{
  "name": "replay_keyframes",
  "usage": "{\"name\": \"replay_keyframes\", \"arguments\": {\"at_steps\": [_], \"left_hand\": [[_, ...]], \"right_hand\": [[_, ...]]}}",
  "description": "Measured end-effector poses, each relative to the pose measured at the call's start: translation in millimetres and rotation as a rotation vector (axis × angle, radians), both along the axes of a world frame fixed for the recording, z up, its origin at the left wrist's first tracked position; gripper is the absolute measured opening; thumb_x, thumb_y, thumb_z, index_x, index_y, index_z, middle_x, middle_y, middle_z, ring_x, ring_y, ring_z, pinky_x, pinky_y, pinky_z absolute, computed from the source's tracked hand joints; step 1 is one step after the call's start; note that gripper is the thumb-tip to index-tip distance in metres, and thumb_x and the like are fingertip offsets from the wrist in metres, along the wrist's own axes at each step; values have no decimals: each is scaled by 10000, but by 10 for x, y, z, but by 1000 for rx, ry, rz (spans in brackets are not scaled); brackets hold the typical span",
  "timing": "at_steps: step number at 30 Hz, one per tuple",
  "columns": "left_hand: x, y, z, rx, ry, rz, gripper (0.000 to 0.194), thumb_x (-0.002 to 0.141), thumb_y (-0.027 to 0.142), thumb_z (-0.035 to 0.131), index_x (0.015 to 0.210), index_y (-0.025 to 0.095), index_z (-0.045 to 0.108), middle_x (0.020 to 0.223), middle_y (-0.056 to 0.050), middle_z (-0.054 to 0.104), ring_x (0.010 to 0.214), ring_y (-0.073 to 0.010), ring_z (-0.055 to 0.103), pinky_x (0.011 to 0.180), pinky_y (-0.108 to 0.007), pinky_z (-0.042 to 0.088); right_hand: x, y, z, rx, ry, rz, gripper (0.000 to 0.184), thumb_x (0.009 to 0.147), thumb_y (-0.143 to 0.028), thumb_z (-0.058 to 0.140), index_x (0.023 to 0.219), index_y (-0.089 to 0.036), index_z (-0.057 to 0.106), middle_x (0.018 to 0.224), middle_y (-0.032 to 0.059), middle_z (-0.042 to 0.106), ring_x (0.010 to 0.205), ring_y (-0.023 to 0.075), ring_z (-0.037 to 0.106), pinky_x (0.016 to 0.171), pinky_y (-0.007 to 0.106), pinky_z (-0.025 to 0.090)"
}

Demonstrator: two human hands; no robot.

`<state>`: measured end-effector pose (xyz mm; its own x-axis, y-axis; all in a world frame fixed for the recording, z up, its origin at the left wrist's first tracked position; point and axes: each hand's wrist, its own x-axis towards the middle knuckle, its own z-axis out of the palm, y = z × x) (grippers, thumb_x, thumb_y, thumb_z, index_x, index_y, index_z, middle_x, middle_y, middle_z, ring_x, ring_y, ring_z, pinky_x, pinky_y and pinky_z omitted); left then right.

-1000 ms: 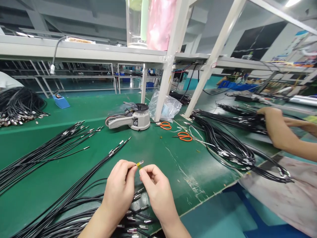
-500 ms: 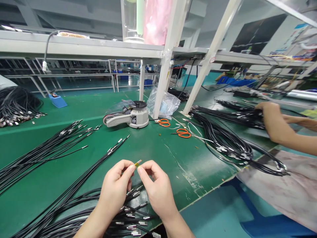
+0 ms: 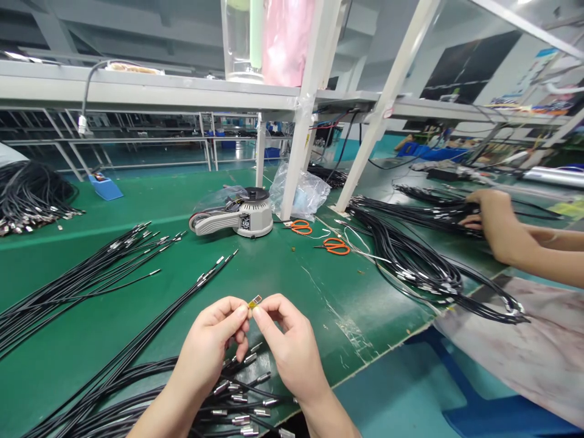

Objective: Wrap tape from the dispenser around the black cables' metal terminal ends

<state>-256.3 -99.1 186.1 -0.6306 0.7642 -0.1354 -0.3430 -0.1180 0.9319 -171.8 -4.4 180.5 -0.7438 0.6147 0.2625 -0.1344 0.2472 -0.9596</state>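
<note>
Pinched between the fingertips of my left hand [image 3: 210, 334] is a small metal cable connector [image 3: 258, 299] with a band of amber-yellow tape [image 3: 252, 304] around it. The thumb and forefinger of my right hand [image 3: 292, 340] are closed at the tape, touching the same piece from the other side. The connector's tip points up and to the right; whatever cable runs from it is hidden by my hands. Under my wrists lies a bundle of black cables [image 3: 137, 389] with silver metal ends [image 3: 241, 420].
More black cables [image 3: 68, 286] lie left. A grey tape dispenser [image 3: 253, 219], orange-handled scissors [image 3: 336, 246] and a blue holder [image 3: 106, 186] stand farther back. A co-worker's hand [image 3: 493, 222] handles black cables [image 3: 410, 255] at right. White posts [image 3: 301, 134] rise from the table.
My fingers have shifted slightly around the taped connector, which has turned to show its flat face. My left hand's lower fingers have loosened. The view has moved slightly.
</note>
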Motion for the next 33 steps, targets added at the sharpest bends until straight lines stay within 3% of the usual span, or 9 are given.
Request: {"name": "replay_keyframes", "arguments": {"at_steps": [12, 15, 18, 20, 23, 26, 29, 33], "left_hand": [[-141, -107, 11, 7, -176, -412, 269, 668, 354, 693, 607, 117, 581, 424, 65, 393, 305, -11, 281, 292, -144, 237], [-156, -125, -17, -1, -207, -530, 267, 647, 354, 698, 599, 112, 596, 411, 68, 369, 308, -16, 261, 284, -154, 260], [-154, -129, -22, -29, -183, -608, 281, 647, 377, 688, 610, 112, 601, 404, 75, 351, 303, -26, 257, 287, -170, 256], [-124, -116, -1, -57, -70, -537, 286, 684, 401, 655, 634, 131, 578, 445, 64, 397, 322, -38, 305, 314, -176, 266], [-30, -75, 44, -177, 275, -286, 254, 780, 393, 563, 683, 159, 544, 547, 50, 455, 430, -63, 398, 422, -189, 327], [72, -39, 61, -297, 608, -125, 229, 837, 345, 482, 699, 174, 548, 607, 38, 479, 532, -90, 426, 507, -206, 347], [124, -23, 53, -322, 762, -116, 209, 852, 324, 450, 752, 188, 573, 649, 25, 524, 591, -114, 452, 549, -215, 361], [132, -7, 38, -318, 825, -189, 180, 857, 306, 445, 846, 203, 593, 715, 15, 583, 649, -129, 500, 598, -220, 382]], "right_hand": [[112, 164, -33, 154, 90, 162, 79, 784, -231, 631, 741, -201, 572, 751, 1, 573, 736, 158, 560, 711, 278, 446], [118, 219, -38, 170, 131, 316, 82, 783, -272, 653, 836, -213, 630, 766, 9, 587, 745, 165, 565, 715, 300, 459], [107, 282, -61, 175, 191, 418, 101, 785, -322, 655, 770, -225, 678, 738, 14, 599, 729, 168, 570, 705, 314, 467], [112, 337, -75, 148, 181, 385, 100, 782, -319, 659, 761, -228, 694, 755, 18, 606, 738, 168, 573, 714, 316, 468], [164, 422, -63, 17, 93, 348, 129, 781, -291, 652, 886, -226, 689, 844, 26, 610, 768, 165, 575, 722, 304, 467], [234, 459, -20, -93, 17, 301, 77, 771, -270, 650, 772, -193, 654, 738, -6, 584, 684, 137, 544, 660, 263, 446], [270, 437, 5, -78, -35, 241, 166, 764, -269, 643, 637, -178, 587, 638, -30, 534, 624, 124, 493, 613, 246, 410], [290, 396, -22, -33, -50, 230, 173, 760, -285, 632, 637, -175, 581, 653, -22, 525, 632, 131, 482, 609, 253, 405]]}}
